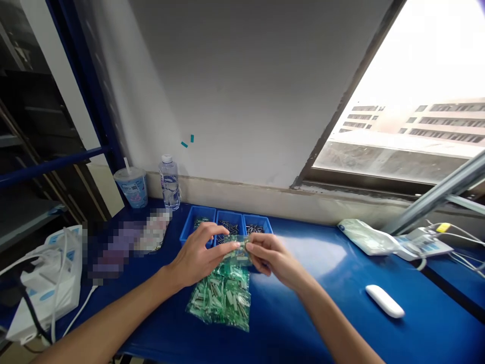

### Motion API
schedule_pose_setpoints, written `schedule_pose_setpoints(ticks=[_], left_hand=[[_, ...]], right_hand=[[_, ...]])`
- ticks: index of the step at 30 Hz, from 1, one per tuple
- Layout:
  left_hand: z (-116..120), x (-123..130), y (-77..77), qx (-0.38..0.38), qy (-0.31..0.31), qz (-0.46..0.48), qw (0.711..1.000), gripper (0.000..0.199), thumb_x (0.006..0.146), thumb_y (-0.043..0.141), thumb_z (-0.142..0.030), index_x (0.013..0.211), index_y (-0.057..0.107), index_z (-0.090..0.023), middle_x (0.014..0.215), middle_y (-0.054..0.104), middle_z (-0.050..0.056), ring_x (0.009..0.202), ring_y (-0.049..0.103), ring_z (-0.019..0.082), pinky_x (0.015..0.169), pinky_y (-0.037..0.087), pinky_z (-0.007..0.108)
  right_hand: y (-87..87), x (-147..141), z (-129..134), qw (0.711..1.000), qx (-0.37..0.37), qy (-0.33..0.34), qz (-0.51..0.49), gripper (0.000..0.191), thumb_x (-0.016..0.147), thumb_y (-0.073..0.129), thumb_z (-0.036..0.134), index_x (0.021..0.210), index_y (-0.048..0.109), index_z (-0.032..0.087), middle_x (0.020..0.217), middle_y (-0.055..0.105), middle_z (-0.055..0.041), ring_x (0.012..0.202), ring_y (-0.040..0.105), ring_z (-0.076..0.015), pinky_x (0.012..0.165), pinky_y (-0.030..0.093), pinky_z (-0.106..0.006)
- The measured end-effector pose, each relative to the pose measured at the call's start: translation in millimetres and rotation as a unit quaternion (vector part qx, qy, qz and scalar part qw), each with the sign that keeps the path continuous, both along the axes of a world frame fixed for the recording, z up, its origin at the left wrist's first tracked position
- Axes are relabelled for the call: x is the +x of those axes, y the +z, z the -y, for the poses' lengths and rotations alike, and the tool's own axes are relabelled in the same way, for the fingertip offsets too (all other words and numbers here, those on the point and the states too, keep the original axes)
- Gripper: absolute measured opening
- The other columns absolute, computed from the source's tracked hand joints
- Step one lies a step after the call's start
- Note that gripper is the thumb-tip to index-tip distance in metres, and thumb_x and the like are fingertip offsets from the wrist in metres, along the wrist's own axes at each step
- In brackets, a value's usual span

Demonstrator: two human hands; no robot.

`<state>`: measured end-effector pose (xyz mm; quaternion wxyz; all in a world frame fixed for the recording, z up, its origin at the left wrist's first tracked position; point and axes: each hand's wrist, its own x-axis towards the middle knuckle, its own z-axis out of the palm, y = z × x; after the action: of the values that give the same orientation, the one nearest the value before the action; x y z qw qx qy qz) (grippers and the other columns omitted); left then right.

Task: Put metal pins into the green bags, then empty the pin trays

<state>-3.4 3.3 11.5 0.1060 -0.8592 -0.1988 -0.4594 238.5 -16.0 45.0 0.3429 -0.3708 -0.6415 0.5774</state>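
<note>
Hands are working around a bag pile (222, 298) (green-tinted packets of small parts), which is lying on the blue worktop (295, 318). Just above the pile's far end, the right hand (267, 253) is pinching a small clear bag (242, 258), its fingers closed on the upper edge. The left hand (200, 255) is holding its fingers parted, one tip touching the bag. Beyond the pile, three blue bins (230, 218) are standing side by side; right of it, a white oblong object (385, 301) is resting.
</note>
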Motion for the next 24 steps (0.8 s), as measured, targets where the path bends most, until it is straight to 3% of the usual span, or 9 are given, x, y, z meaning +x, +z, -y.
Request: schedule_pose_setpoints(ticks=[3, 5, 8, 10, 12, 15, 20, 24], left_hand=[[-3.1, -3.4, 0.4, -0.021, -0.053, 0.026, 0.998, 0.027, 0.104, 0.057, -0.014, 0.123, 0.07, -0.029, 0.118, 0.072, 0.008, 0.108, 0.06, 0.024, 0.09, 0.057, 0.04], [-4.5, -3.7, 0.2, -0.052, -0.083, 0.049, 0.994, 0.024, 0.104, 0.057, -0.015, 0.121, 0.071, -0.026, 0.107, 0.078, 0.006, 0.099, 0.063, 0.022, 0.085, 0.057, 0.037], [-5.1, -1.5, -1.9, -0.1, -0.073, 0.091, 0.988, 0.015, 0.103, 0.063, -0.022, 0.114, 0.072, -0.024, 0.092, 0.079, 0.003, 0.085, 0.067, 0.018, 0.078, 0.057, 0.033], [-4.3, 0.5, -5.2, -0.14, -0.04, 0.108, 0.983, 0.012, 0.102, 0.067, -0.03, 0.111, 0.072, -0.024, 0.088, 0.077, 0.002, 0.081, 0.069, 0.017, 0.077, 0.057, 0.031], [-3.0, 2.3, -9.6, -0.191, -0.006, 0.123, 0.974, 0.019, 0.101, 0.068, -0.038, 0.115, 0.069, -0.024, 0.086, 0.075, 0.001, 0.08, 0.072, 0.017, 0.076, 0.058, 0.03], [-2.1, 4.3, -15.3, -0.245, -0.004, 0.146, 0.959, 0.033, 0.099, 0.071, -0.044, 0.124, 0.062, -0.025, 0.083, 0.074, -0.002, 0.08, 0.075, 0.017, 0.075, 0.059, 0.029], [-3.1, 5.1, -11.9, -0.222, -0.038, 0.109, 0.968, 0.021, 0.102, 0.066, -0.038, 0.091, 0.063, -0.021, 0.082, 0.069, 0.0, 0.075, 0.067, 0.015, 0.07, 0.055, 0.027], [-4.3, 0.8, -6.9, -0.217, -0.043, 0.067, 0.973, 0.012, 0.108, 0.055, -0.026, 0.108, 0.067, -0.021, 0.096, 0.072, 0.005, 0.091, 0.07, 0.018, 0.082, 0.057, 0.031]], right_hand=[[-22.5, -9.1, 5.2, 0.998, 0.057, -0.026, 0.015, 0.043, 0.1, 0.06, 0.057, 0.081, 0.056, 0.02, 0.053, 0.05, 0.0062, 0.04, 0.036, -0.0078, 0.042, 0.029, -0.023], [-31.2, -10.2, 9.8, 0.973, 0.191, -0.114, 0.063, 0.033, 0.105, 0.053, 0.048, 0.091, 0.062, 0.019, 0.061, 0.054, 0.0033, 0.047, 0.043, -0.0101, 0.045, 0.035, -0.024], [-38.9, -8.3, 11.8, 0.87, 0.437, -0.166, 0.153, 0.018, 0.103, 0.053, 0.03, 0.113, 0.063, 0.02, 0.081, 0.065, -0.0041, 0.066, 0.058, -0.0158, 0.059, 0.048, -0.028], [-43.5, -8.2, 10.6, 0.814, 0.527, -0.154, 0.191, 0.022, 0.1, 0.058, 0.027, 0.122, 0.06, 0.021, 0.09, 0.069, -0.0072, 0.074, 0.063, -0.0182, 0.064, 0.052, -0.03], [-48.3, -10.1, 9.4, 0.799, 0.543, -0.173, 0.191, 0.026, 0.102, 0.059, 0.026, 0.127, 0.055, 0.023, 0.092, 0.07, -0.0064, 0.071, 0.064, -0.0168, 0.062, 0.053, -0.029], [-53.6, -13.6, 9.3, 0.815, 0.518, -0.214, 0.144, 0.025, 0.104, 0.054, 0.018, 0.128, 0.05, 0.024, 0.09, 0.072, -0.0026, 0.059, 0.06, -0.012, 0.057, 0.051, -0.025], [-52.4, -12.2, 10.1, 0.815, 0.529, -0.147, 0.187, 0.031, 0.105, 0.043, 0.012, 0.129, 0.059, 0.023, 0.086, 0.075, -0.0044, 0.061, 0.066, -0.0134, 0.061, 0.054, -0.026], [-53.2, -10.7, 8.0, 0.812, 0.527, -0.169, 0.187, 0.031, 0.106, 0.046, 0.015, 0.128, 0.066, 0.023, 0.095, 0.08, -0.0068, 0.065, 0.071, -0.0145, 0.07, 0.06, -0.028]])
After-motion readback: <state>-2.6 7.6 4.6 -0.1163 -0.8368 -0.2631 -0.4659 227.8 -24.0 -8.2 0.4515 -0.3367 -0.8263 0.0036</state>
